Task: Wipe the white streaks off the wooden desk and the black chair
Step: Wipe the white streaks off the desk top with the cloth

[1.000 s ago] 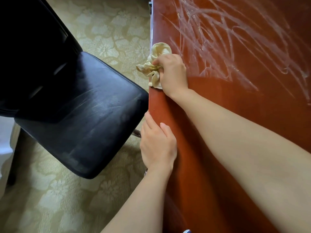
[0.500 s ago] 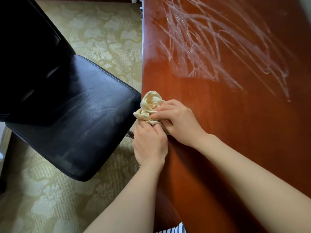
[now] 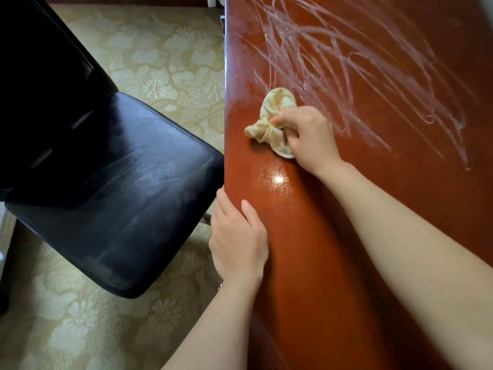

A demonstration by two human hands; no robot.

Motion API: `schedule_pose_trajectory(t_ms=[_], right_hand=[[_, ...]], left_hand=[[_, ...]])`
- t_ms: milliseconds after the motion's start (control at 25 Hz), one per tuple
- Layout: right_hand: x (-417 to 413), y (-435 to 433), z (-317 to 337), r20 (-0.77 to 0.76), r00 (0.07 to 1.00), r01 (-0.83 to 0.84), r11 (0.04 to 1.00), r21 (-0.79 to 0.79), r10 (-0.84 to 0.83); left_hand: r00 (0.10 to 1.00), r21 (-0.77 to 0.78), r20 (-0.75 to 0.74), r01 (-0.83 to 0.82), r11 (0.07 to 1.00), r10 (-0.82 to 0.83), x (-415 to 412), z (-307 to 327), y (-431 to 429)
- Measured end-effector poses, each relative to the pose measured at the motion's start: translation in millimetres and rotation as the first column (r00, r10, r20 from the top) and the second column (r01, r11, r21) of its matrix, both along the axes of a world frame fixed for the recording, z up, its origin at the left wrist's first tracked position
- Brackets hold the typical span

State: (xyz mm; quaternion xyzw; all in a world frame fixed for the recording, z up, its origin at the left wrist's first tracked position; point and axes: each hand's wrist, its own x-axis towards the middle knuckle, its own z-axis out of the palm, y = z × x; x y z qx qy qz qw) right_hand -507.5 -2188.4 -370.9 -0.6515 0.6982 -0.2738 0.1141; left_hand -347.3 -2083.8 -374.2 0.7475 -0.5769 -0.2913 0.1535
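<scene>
A glossy reddish wooden desk [image 3: 360,209] fills the right side. White streaks [image 3: 346,62] cover its far part, and the near part shines without marks. My right hand [image 3: 309,137] grips a bunched pale yellow cloth [image 3: 274,121] and presses it on the desk just below the streaks. My left hand [image 3: 237,241] rests on the desk's left edge, thumb on top and fingers flat along the side. A black chair [image 3: 114,188] stands left of the desk, with faint whitish smears on its seat.
Patterned beige carpet [image 3: 165,62] covers the floor between and around the chair and desk. The chair's seat corner nearly touches the desk edge close to my left hand. A white object shows at the top edge by the desk's far corner.
My right hand pulled the cloth back along the left edge to my left hand, then pushed it forward and rightward onto the desktop. My left hand stayed on the edge.
</scene>
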Motion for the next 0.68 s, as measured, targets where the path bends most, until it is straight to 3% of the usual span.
schedule_pose_trajectory(t_ms=[200, 400, 520, 680], right_hand=[[10, -17, -11, 0.038, 0.976, 0.213, 0.977, -0.001, -0.212], [33, 61, -3, 0.077, 0.997, 0.022, 0.997, -0.07, -0.017], [43, 114, -1, 0.136, 0.991, -0.01, 1.0, 0.024, 0.007], [37, 164, 27, 0.311, 0.95, -0.073, 0.953, 0.294, -0.023]], left_hand=[[1.0, 0.012, 0.008, -0.006, 1.0, 0.006, 0, -2, -2], [1.0, 0.043, 0.016, -0.004, 0.999, 0.004, 1, 0, -3], [1.0, 0.053, -0.004, -0.012, 0.998, 0.013, 3, -1, -5], [0.999, 0.04, -0.047, 0.0, 0.999, 0.002, 3, 5, -1]])
